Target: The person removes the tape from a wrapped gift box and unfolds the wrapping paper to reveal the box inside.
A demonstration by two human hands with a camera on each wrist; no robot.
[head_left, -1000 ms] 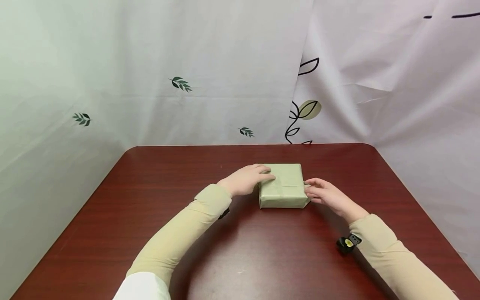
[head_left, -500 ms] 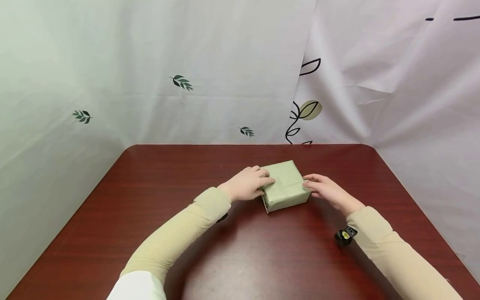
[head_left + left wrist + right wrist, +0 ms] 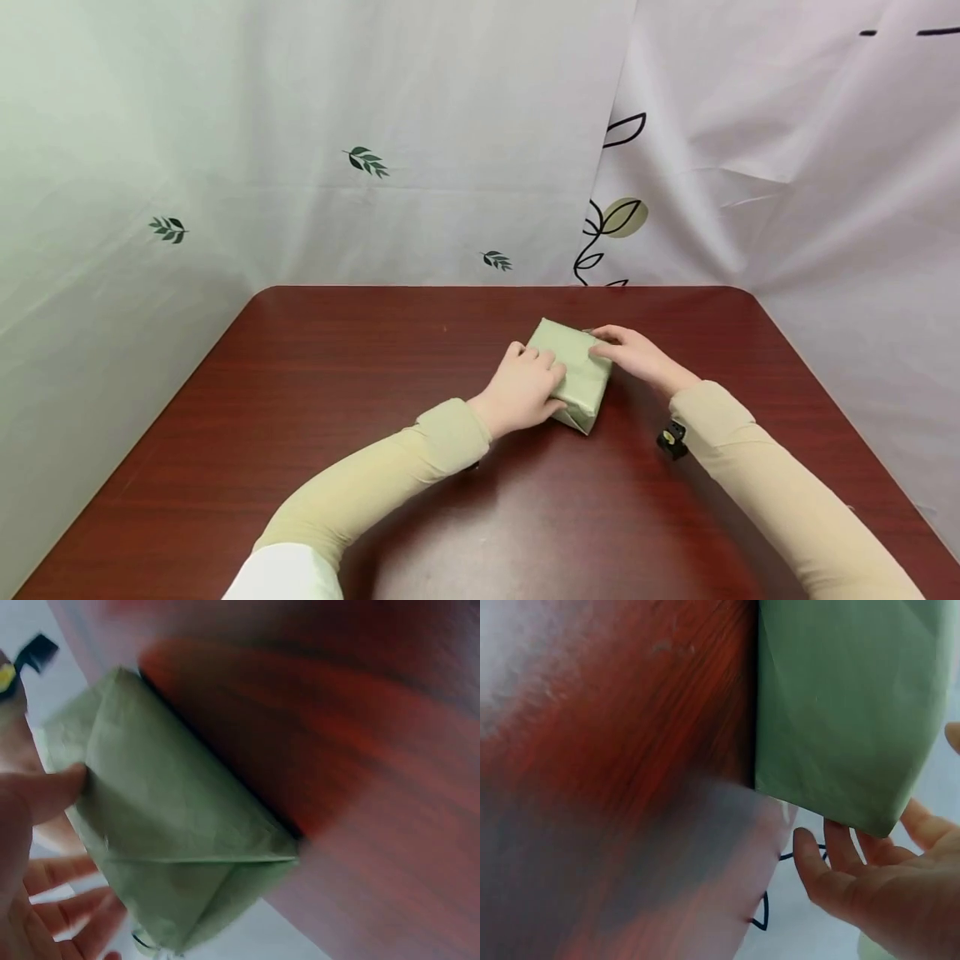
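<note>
A box wrapped in pale green paper [image 3: 566, 337] sits at an angle on the table, right of the middle in the head view. My left hand [image 3: 521, 387] grips its left near corner, fingers over the top and thumb at the near end. In the left wrist view folded paper [image 3: 172, 787] covers the box, and the thumb [image 3: 56, 791] presses its edge. At the far right corner my right hand [image 3: 633, 354] holds the box, thumb on top and fingers behind. The right wrist view has those fingers [image 3: 840, 859] against the end of the green box [image 3: 847, 697].
The dark red wooden table [image 3: 337, 350] reaches out on all sides of the box. A white curtain with leaf prints [image 3: 450, 167] hangs behind its far edge and along both sides. A small black device [image 3: 672, 439] is strapped at the right wrist.
The box has turned clockwise as seen from above. My left hand has moved right and nearer with its corner, and my right hand has moved left and farther away.
</note>
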